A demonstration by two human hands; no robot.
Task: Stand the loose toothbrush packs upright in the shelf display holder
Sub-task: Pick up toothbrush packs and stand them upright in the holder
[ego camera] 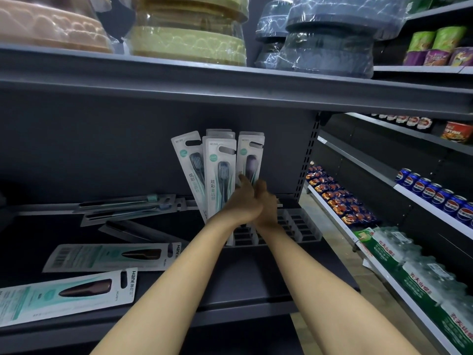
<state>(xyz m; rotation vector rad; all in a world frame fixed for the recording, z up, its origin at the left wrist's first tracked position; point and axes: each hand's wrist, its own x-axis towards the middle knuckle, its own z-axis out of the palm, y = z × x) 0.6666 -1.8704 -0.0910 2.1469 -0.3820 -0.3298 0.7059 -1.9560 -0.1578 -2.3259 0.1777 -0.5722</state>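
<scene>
While both my hands' fingers (242,180) pinch the rightmost toothbrush pack (249,156) upright, the packs left of them (217,170) lean and could topple if nudged.

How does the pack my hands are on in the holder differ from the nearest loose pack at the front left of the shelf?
The held pack stands upright in the display holder, with both hands at its lower part; the nearest loose pack lies flat on the shelf, untouched. The held pack's hang hole points up; the loose pack's points right. Both are white-and-teal carded toothbrush packs marked NO.911.
</scene>
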